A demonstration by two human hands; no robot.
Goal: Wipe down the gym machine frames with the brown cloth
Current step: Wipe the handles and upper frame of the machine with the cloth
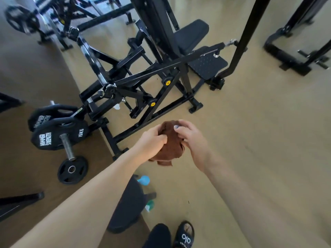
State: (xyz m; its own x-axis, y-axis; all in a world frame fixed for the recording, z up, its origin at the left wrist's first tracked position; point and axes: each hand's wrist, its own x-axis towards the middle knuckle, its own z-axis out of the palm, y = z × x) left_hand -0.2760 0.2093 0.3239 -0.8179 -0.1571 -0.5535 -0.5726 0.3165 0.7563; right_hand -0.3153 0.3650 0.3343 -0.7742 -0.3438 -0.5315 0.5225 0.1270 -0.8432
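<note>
A: Where's the cloth?

B: Bunched up in mid-air between both hands, just this side of the machine's floor rail. Not touching any metal.

A: Fingers?

B: Left hand has fingers curled into the cloth's left side, gripping a fold. Right hand is wrapped round the right side, thumb laid on top of the wad. Both are grasping it. A loose tail hangs down below the hands.

A: So, wiping or not?

B: Not at this moment. My read: the person is regathering or refolding the cloth for a pass. The nearest part of the machine is the low rail and the slanted brace with the yellow caps, just beyond the hands.

A: Anything done already?

B: Cannot tell. The black tubing looks glossy, but no streaks, damp patches or dust lines show. Cleaned and uncleaned sections look alike from here.

A: What's left, then?

B: Judging by the task, possibly the whole of this machine: floor rails, braces, upright, the arm carrying the weight plates to its left. More black frames stand well off beyond it, right and far left. I'd call it early or between sections.

A: Other notes?

B: Black sandal on tan floor, nearer than the machine. A bluish object lies near it; too blurred to name.
</note>
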